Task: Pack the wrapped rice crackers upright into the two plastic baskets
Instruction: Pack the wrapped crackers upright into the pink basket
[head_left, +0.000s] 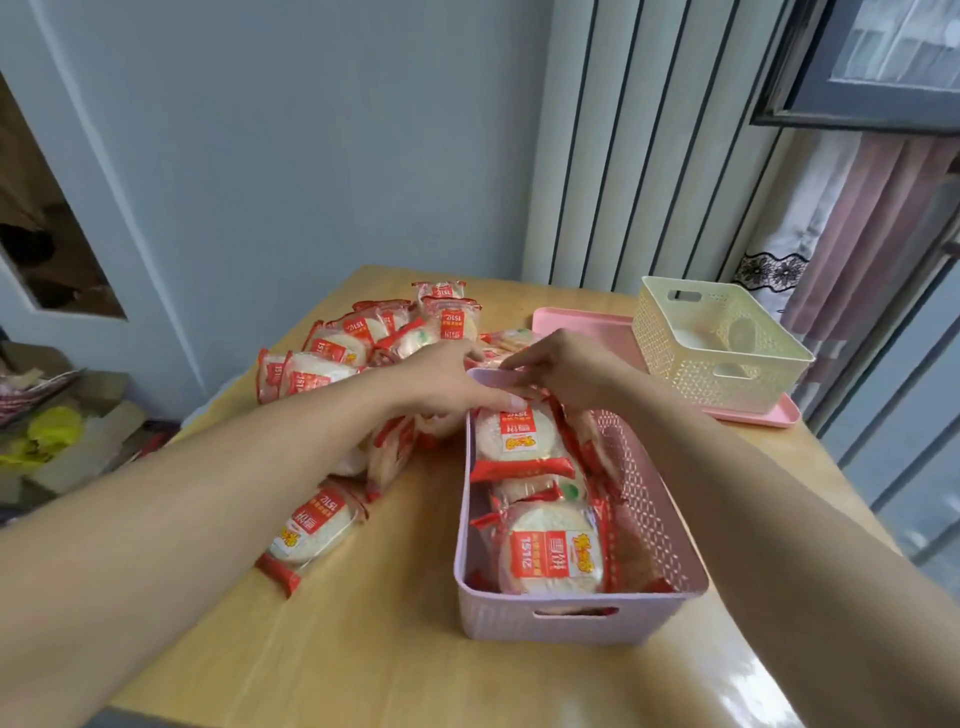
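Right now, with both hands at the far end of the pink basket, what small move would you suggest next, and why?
Probably press the packet under both hands upright against the far wall. The left hand and right hand meet over a cracker packet at the far end of the pink basket, which leans rather than stands, and the packets behind it lie tilted too. The cream basket looks nearly empty.

Two bare forearms enter from the bottom corners, no sleeves in view up to the frame edge. Left hand (451, 378) and right hand (563, 370): bare, short trimmed fingernails; one pale nail shows on the left hand. Slim wrists, smooth forearms. Elbows and upper arms out of frame.
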